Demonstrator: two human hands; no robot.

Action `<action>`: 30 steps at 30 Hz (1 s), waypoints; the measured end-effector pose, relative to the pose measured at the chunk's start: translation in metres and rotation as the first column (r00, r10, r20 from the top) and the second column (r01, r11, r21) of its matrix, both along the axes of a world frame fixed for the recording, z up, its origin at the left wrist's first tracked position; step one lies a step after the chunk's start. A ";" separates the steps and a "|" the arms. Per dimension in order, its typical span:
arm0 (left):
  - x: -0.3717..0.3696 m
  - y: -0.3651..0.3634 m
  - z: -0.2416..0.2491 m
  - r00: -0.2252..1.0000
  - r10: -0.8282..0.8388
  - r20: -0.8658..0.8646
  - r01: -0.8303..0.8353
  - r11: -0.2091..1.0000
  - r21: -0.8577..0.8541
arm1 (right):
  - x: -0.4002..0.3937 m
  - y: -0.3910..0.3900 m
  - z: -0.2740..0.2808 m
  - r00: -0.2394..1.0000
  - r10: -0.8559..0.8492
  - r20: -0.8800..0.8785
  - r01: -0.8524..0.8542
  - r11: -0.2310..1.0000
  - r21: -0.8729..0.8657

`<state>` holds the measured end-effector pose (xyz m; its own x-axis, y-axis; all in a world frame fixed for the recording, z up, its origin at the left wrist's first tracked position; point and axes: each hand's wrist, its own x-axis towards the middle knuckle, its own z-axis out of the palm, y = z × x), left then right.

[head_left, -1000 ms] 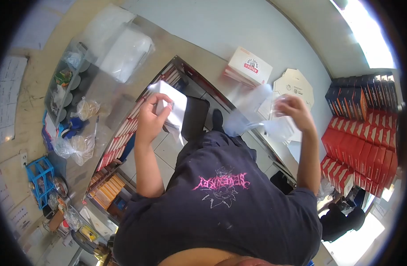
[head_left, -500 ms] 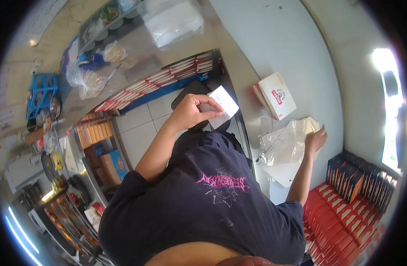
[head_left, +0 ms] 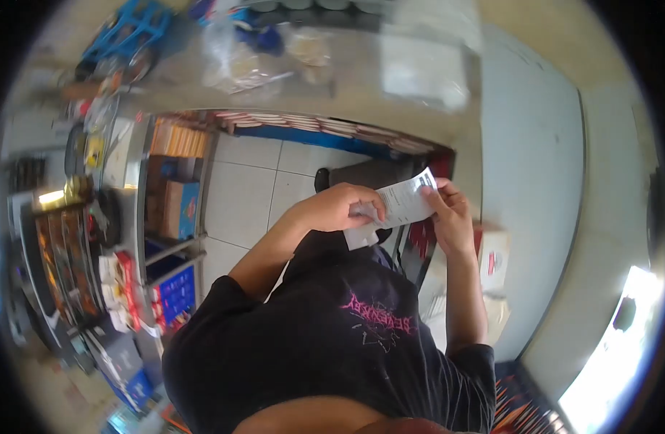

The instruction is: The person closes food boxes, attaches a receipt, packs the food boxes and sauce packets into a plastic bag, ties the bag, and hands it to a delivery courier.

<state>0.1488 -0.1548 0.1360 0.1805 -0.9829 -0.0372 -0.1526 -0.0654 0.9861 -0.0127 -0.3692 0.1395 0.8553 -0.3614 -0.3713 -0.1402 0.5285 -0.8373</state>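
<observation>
A printed slip of white paper [head_left: 405, 202] is stretched between my two hands, in front of the dark shirt. My left hand [head_left: 345, 207] pinches its lower left part, where the paper looks folded over. At the upper right end, my right hand [head_left: 452, 218] grips the slip between thumb and fingers. The small print on the slip is too blurred to read. Beyond my right forearm, a white box [head_left: 494, 257] with a red mark sits on the counter, partly hidden.
A metal counter [head_left: 347, 92] runs across the top, bearing plastic bags [head_left: 242, 66] and a white wrapped stack [head_left: 424, 72]. Below it are rows of red-and-white boxes [head_left: 340, 128]. Shelves [head_left: 175, 184] with orange and blue items stand at left. Floor tiles [head_left: 242, 181] show between.
My right hand has left the plastic sheets on the counter and now grips the slip with my left. The slip has opened out longer. The view has turned.
</observation>
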 end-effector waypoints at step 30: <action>0.301 0.149 -0.110 0.875 0.346 -0.338 -0.343 0.937 0.071 | 0.670 0.022 -0.108 0.531 0.796 -0.291 -0.845 0.522 -0.115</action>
<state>0.4495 -0.0058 0.0255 0.4822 -0.8602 -0.1661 0.2250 -0.0616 0.9724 0.6576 -0.3470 0.0313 0.7370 0.3781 -0.5602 -0.5718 -0.0931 -0.8151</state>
